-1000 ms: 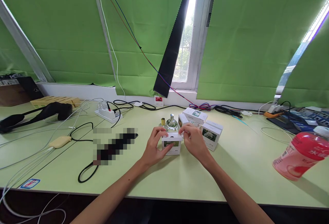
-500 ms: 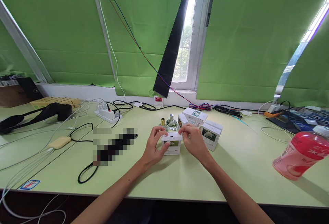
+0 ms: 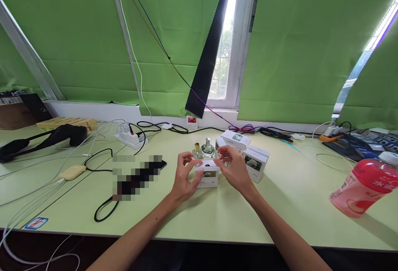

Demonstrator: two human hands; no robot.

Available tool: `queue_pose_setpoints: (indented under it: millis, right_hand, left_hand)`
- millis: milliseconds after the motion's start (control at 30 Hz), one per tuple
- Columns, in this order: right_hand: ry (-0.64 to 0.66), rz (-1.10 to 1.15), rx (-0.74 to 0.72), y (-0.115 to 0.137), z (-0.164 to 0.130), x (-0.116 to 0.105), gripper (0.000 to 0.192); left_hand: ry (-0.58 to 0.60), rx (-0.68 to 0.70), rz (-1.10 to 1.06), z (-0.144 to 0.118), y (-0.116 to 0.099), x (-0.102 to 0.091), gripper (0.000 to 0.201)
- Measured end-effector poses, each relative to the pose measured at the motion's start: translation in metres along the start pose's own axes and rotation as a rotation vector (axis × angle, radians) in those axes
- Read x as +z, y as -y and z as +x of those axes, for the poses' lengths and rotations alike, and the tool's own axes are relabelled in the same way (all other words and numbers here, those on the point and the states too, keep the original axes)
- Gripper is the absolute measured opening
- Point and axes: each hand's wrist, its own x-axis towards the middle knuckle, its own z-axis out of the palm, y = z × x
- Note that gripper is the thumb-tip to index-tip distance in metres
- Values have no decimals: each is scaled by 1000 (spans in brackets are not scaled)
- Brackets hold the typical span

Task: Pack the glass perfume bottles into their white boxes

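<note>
A small white box with a flower picture stands on the table in front of me. My left hand grips its left side, thumb on the front and index finger at the top edge. At the box's top right corner is the thumb tip of my right hand; that hand's curled fingers stay apart from the thumb, holding nothing visible. A dark spot shows at the top of the box. Just behind stand a glass bottle with a gold cap and a round glass bottle with a silver cap.
More white flower boxes stand behind my right hand. A pink-red drink bottle is at the right. Leftward lie a blurred-out dark object with a cord, a power strip and tangled cables. The table's front edge runs below my forearms.
My right thumb and fingers have moved apart from a pinch at the box's top right corner. My left hand has shifted slightly; the box stays in place.
</note>
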Motion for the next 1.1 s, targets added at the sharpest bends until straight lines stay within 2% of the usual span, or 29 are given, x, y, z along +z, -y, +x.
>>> queue_pose_setpoints:
  millis: [267, 767, 1100]
  right_hand:
    - [27, 65, 8, -3, 1, 3, 18]
    - [70, -2, -35, -2, 1, 2, 28]
    - [67, 13, -35, 0, 1, 1, 33]
  left_hand:
    - [-23, 5, 9, 1, -3, 1, 24]
    - [-25, 58, -13, 1, -2, 1, 22]
    - [22, 107, -15, 2, -1, 0, 27]
